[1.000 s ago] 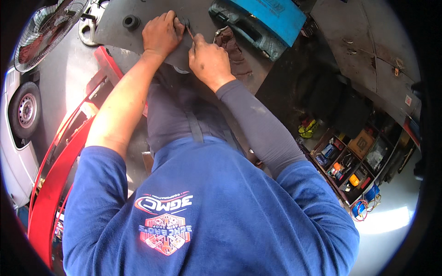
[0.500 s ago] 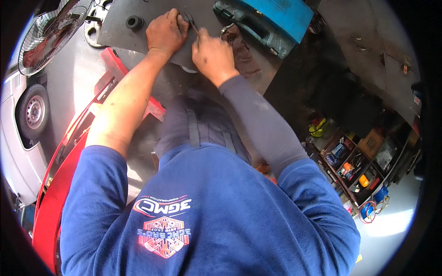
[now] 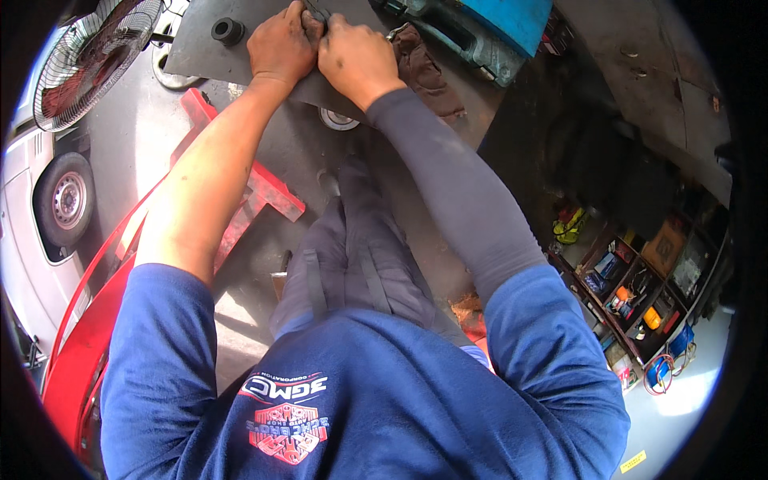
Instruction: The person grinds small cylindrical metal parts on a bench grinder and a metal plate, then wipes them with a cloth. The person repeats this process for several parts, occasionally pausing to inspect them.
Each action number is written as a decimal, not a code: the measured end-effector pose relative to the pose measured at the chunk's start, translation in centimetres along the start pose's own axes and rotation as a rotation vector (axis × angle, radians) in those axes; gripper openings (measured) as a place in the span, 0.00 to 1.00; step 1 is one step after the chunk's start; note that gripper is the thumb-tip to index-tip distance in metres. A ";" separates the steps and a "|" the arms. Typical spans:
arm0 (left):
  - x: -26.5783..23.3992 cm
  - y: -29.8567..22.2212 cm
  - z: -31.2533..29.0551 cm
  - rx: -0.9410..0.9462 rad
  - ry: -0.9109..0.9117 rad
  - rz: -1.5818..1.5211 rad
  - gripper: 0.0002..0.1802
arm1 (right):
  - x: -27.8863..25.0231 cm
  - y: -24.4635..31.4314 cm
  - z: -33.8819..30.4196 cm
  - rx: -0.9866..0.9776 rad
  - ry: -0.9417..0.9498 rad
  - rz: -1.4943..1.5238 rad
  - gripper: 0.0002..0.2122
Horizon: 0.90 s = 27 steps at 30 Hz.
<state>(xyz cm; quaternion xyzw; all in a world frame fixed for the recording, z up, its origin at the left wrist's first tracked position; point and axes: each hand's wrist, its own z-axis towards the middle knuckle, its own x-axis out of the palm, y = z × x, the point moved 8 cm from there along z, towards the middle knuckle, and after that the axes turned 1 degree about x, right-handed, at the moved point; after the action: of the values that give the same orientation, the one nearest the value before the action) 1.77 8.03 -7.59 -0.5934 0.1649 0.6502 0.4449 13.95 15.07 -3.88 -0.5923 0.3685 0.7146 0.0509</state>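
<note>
Both my hands pinch one small dark part (image 3: 314,11) against the grey plate (image 3: 200,44): left hand (image 3: 282,46) closed around it, right hand (image 3: 358,58) just beside, fingers curled. I'd brace my wrists on the plate and keep the pressure even.

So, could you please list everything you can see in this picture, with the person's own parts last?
metal plate: one, grey, top centre
small dark part: one, between both hands, kind unclear
knob: one, black, on plate
fan: one, dark, upper left
car wheel: one, left edge
red frame: one, on floor, left
blue-green case: one, top right
tool shelf: one, right
rag: one, brown, beside right hand
left hand: on plate
right hand: on plate
</note>
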 end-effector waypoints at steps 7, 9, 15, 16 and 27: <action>0.0 0.1 0.0 -0.010 -0.001 0.003 0.13 | 0.0 -1.0 -3.6 0.068 0.119 -0.011 0.12; -0.2 -0.2 0.2 0.022 -0.021 0.010 0.13 | 0.3 -0.9 -3.4 0.097 0.171 -0.002 0.13; 0.0 0.0 -0.5 0.014 -0.001 0.006 0.13 | 0.3 -0.5 -2.7 0.015 0.032 0.036 0.13; -0.2 -0.1 -0.3 0.030 -0.030 0.008 0.13 | 0.3 -0.8 -2.9 0.024 0.029 0.024 0.13; 0.0 0.0 0.0 0.017 -0.017 0.029 0.14 | -0.4 -0.6 -2.6 0.056 0.094 0.037 0.12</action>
<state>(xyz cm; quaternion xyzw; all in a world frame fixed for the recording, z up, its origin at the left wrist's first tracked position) 1.78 8.08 -7.62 -0.5815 0.1752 0.6603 0.4417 16.48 14.10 -3.82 -0.6166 0.4014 0.6763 0.0367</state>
